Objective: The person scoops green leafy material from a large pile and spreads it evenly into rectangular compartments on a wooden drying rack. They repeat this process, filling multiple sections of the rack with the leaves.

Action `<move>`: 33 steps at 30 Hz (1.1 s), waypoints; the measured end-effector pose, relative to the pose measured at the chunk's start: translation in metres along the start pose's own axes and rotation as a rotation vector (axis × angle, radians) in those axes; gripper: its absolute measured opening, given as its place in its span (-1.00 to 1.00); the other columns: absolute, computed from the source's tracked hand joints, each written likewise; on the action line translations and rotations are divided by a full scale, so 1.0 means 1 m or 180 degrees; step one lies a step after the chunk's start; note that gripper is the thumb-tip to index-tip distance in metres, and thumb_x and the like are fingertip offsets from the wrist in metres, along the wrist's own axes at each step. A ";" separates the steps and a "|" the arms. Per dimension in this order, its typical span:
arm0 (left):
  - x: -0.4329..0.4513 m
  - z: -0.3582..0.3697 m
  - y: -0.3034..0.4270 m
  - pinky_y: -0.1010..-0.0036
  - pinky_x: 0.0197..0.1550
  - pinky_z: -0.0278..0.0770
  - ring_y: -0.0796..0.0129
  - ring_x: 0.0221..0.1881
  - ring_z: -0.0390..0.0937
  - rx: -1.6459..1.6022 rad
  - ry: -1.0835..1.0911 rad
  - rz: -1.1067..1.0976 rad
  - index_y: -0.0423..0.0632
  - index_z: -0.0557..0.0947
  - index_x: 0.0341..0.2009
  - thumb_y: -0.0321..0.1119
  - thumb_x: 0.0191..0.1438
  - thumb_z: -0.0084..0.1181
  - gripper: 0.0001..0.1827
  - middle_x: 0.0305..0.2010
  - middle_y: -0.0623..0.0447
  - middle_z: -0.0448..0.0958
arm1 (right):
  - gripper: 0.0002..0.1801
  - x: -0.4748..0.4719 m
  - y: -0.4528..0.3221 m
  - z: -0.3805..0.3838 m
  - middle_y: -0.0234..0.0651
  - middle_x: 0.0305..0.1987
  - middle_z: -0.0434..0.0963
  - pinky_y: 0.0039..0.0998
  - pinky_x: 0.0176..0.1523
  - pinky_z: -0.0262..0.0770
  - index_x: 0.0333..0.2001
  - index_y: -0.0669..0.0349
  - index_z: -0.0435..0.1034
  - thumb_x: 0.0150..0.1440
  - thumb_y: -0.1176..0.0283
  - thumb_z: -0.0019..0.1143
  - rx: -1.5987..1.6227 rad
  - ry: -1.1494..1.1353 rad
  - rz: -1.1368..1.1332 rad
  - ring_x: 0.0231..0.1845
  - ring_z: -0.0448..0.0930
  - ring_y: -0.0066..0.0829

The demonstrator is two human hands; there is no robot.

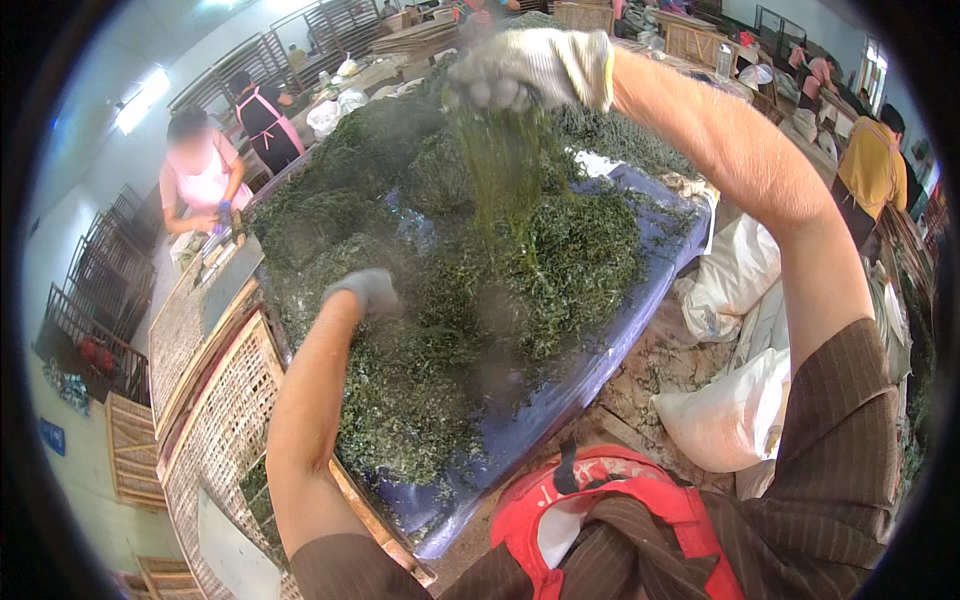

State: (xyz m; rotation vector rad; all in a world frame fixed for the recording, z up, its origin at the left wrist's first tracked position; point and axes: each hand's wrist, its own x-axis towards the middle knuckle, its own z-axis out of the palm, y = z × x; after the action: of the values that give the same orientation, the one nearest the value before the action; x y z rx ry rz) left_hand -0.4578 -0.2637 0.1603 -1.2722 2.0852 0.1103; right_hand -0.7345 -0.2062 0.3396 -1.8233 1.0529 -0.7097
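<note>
A large heap of shredded dark green leafy material (420, 300), possibly seaweed or tea, covers a table lined with blue plastic sheeting (592, 367). My right hand (502, 79), in a whitish knitted glove with a grey palm, is raised over the far part of the heap. Strands of the material hang and fall beneath its curled fingers. My left hand (371, 291), in a grey glove, rests against the left side of the heap; its fingers are hidden or blurred there, so its grip is unclear.
Woven bamboo trays (225, 397) in wooden frames lie stacked along the left edge, with a grey board (234, 285) on them. White sacks (720, 420) stand at the right. A person in a pink apron (202, 176) works at the far left corner; several other people are farther off.
</note>
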 end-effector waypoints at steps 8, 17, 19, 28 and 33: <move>-0.024 -0.051 0.062 0.27 0.25 0.16 0.06 0.25 0.18 -0.3270 0.2298 0.1769 -0.27 0.11 0.25 -0.11 -0.12 0.26 -0.06 0.28 -0.17 0.17 | -0.71 -0.019 0.066 0.031 -0.68 -0.64 0.29 -0.73 -0.68 0.00 -0.28 0.26 0.43 0.20 0.25 -0.09 0.0475 0.0274 0.0660 -0.74 0.16 -0.86; 0.027 0.016 0.177 0.49 0.10 0.25 0.48 0.05 0.30 -0.5719 0.1587 0.3082 -0.11 0.41 0.04 -0.42 0.07 0.10 -0.60 0.03 0.17 0.37 | -0.65 -0.099 0.060 0.074 -0.67 -0.58 0.28 -0.69 -0.59 0.06 -0.24 0.28 0.43 0.21 0.20 -0.12 0.0740 -0.0183 0.0635 -0.68 0.17 -0.80; 0.017 0.037 0.190 0.49 0.08 0.27 0.48 0.02 0.33 -0.5911 0.1179 0.3055 -0.10 0.44 0.01 -0.38 0.07 0.12 -0.63 -0.01 0.18 0.42 | -0.65 -0.131 0.069 0.078 -0.65 -0.58 0.26 -0.70 -0.62 0.02 -0.23 0.28 0.44 0.21 0.20 -0.13 0.0821 -0.0052 0.0847 -0.69 0.13 -0.80; -0.094 0.138 0.178 0.44 -0.15 0.49 0.43 -0.25 0.50 -0.6210 0.0245 0.2201 -0.13 0.49 -0.05 -0.26 0.09 0.08 -0.65 -0.19 0.07 0.55 | -0.70 -0.164 0.081 0.137 -0.63 -0.65 0.24 -0.73 -0.68 -0.03 -0.25 0.29 0.42 0.21 0.26 -0.13 0.1654 -0.0684 0.1418 -0.75 0.12 -0.83; -0.195 0.233 0.104 0.49 -0.21 0.52 0.42 -0.20 0.48 -0.5746 0.0796 0.1397 -0.17 0.44 -0.01 -0.32 0.09 0.07 -0.63 -0.14 0.01 0.51 | -0.72 -0.155 0.065 0.231 -0.60 -0.69 0.29 -0.73 -0.74 0.01 -0.30 0.30 0.42 0.21 0.28 -0.08 0.2062 -0.1194 0.1875 -0.79 0.15 -0.81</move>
State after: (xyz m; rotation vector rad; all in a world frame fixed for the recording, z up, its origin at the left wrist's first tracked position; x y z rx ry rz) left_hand -0.3684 0.0310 0.0694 -1.5637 2.1890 2.5286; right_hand -0.6476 0.0086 0.1726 -0.9641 0.8994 -0.2768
